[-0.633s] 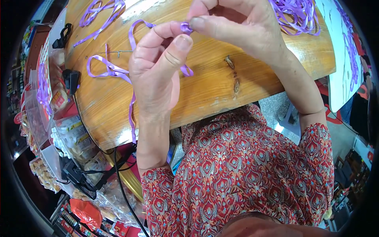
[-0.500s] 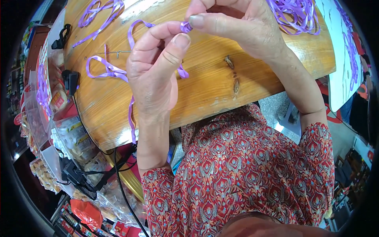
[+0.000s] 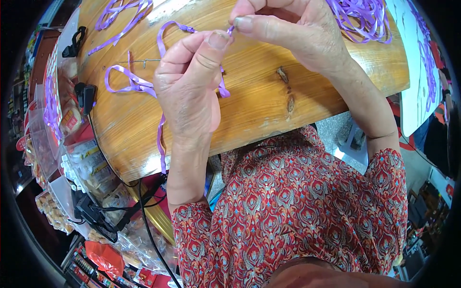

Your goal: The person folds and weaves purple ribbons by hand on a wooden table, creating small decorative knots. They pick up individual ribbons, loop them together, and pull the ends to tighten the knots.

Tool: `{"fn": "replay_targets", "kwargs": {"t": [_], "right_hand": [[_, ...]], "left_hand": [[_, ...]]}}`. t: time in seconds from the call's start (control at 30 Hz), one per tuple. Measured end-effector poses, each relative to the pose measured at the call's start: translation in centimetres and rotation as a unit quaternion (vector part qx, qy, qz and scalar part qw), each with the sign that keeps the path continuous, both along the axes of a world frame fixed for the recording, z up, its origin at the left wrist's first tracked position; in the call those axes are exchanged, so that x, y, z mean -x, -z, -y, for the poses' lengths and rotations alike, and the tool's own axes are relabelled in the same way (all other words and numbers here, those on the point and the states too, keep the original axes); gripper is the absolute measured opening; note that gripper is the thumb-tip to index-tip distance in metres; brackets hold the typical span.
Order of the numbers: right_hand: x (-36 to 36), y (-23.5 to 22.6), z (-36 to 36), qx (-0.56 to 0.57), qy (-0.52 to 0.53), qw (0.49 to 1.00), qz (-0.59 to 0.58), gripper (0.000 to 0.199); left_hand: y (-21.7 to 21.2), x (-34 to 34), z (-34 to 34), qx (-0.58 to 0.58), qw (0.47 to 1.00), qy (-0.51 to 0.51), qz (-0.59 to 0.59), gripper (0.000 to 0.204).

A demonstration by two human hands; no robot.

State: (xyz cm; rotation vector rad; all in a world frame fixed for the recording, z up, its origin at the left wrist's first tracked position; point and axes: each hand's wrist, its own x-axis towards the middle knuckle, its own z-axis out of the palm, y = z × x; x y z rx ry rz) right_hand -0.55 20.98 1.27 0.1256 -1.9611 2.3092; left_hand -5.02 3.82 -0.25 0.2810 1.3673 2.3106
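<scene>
Between my two hands, above the wooden table (image 3: 254,105), is a small twisted bit of purple ribbon (image 3: 230,30). My left hand (image 3: 189,81) pinches it between thumb and forefinger. On its other side, the thumb and forefinger of my right hand (image 3: 297,38) are closed on the same ribbon; the exact grip is partly hidden. A loop of purple ribbon (image 3: 122,79) lies on the table left of my left hand, and a strand (image 3: 161,144) hangs down past the wrist to the table edge. Behind the left fingers, another ribbon piece (image 3: 165,36) curves away.
A heap of purple ribbon (image 3: 360,19) lies at the far right, and more ribbon strands (image 3: 120,21) at the far left. A thin metal wire (image 3: 144,62) rests on the wood. Black clips (image 3: 86,98) and a cable (image 3: 144,211) hang along the left edge, beside packaged goods (image 3: 91,163).
My left thumb has closed down against the forefinger, covering more of the ribbon. The bit between my hands looks narrower and more upright. My right hand has shifted slightly.
</scene>
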Motion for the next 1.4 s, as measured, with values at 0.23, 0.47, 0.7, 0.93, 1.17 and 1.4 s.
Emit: {"fn": "replay_targets", "kwargs": {"t": [0.23, 0.47, 0.7, 0.93, 1.17, 1.4], "right_hand": [[0.2, -1.0, -0.4, -0.158, -0.023, 0.957, -0.242, 0.024], [-0.5, -1.9, -0.1, -0.288, 0.037, 0.914, -0.285, 0.031], [-0.5, -1.7, -0.6, -0.334, 0.05, 0.894, -0.294, 0.014], [-0.6, -1.8, -1.0, -0.316, 0.001, 0.912, -0.261, 0.007], [1.7, 0.0, -1.5, -0.301, -0.007, 0.848, -0.437, 0.012], [-0.1, -1.7, -0.9, -0.243, 0.005, 0.931, -0.272, 0.025]], "left_hand": [[0.4, 0.4, 0.4, -0.018, 1.0, 0.001, 0.008, 0.014], [0.1, -0.2, 0.2, 0.001, 1.0, -0.003, -0.009, 0.014], [0.6, -0.4, 0.1, 0.024, 0.997, -0.019, -0.071, 0.012], [0.6, -0.5, 0.1, 0.028, 0.993, -0.036, -0.112, 0.009], [0.3, 0.2, 0.3, -0.012, 0.994, -0.034, -0.099, 0.01], [0.4, 0.0, 0.8, 0.005, 0.995, -0.038, -0.094, 0.009]]}}
